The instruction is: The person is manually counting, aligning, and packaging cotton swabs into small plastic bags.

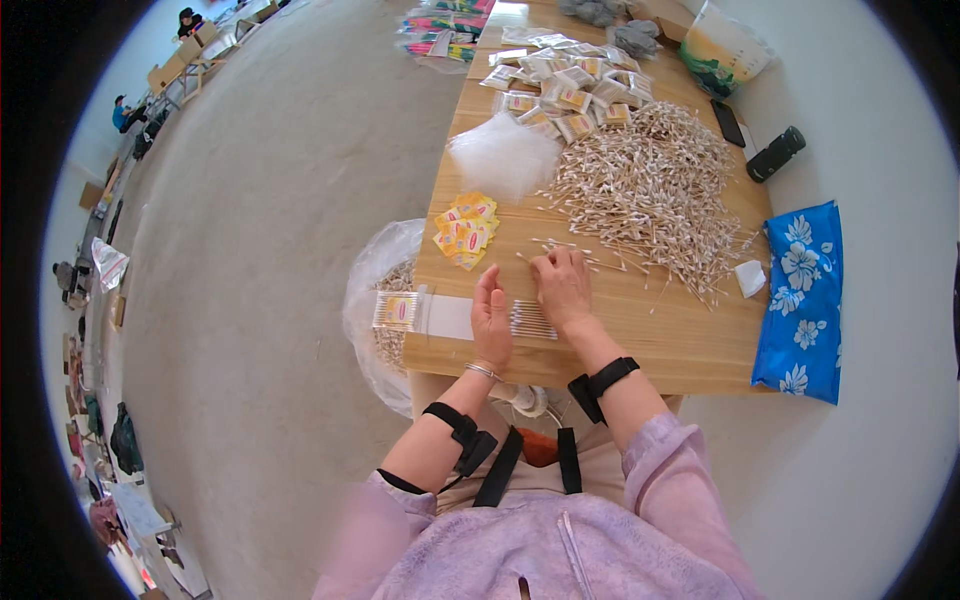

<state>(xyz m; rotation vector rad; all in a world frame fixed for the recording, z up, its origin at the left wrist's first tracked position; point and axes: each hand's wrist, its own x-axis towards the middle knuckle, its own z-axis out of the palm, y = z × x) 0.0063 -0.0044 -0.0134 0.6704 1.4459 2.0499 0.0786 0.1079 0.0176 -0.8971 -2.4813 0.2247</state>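
My left hand (491,325) stands on its edge near the table's front, fingers stretched out and together. Its palm side borders a neat row of cotton swabs (533,319), and a white sheet (449,317) lies on its other side. My right hand (564,288) is just beyond that row, fingers curled down and pinched on loose cotton swabs (545,243); how many it holds is hidden. The big heap of cotton swabs (650,190) spreads to the far right. A clear packet of swabs with a yellow label (397,311) sits at the table's left edge.
Yellow printed cards (466,232), clear plastic bags (505,155) and filled packets (575,90) lie farther back. A phone (727,122), a black bottle (776,154) and a blue floral pouch (801,300) line the right side. A swab-filled bag (385,255) stands below the left edge.
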